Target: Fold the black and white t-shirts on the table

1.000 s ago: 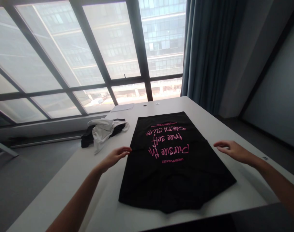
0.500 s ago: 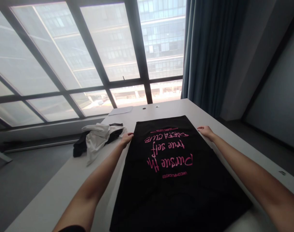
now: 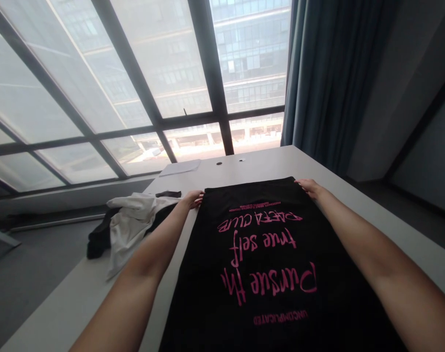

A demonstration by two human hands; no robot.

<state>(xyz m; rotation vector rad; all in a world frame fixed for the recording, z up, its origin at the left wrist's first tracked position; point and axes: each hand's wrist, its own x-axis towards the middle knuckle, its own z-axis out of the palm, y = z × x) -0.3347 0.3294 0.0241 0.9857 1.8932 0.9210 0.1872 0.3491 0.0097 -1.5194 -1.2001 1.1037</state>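
Note:
A black shirt (image 3: 266,254) with pink lettering lies flat on the white table (image 3: 266,164), its print upside down to me. Both my arms stretch out along its sides to the far edge. My left hand (image 3: 193,199) is at the far left corner with its fingers curled on the cloth. At the far right corner, my right hand (image 3: 309,187) has its fingers closed on the hem. The near part of the shirt runs out of the frame at the bottom.
A crumpled heap of white and black clothes (image 3: 129,222) lies on the table's left side. A flat sheet of paper (image 3: 180,167) sits at the far edge near two small holes. Large windows stand beyond, with a blue curtain (image 3: 325,83) at the right.
Both hands went from the shirt's middle sides forward to its far corners. The view has moved closer over the shirt.

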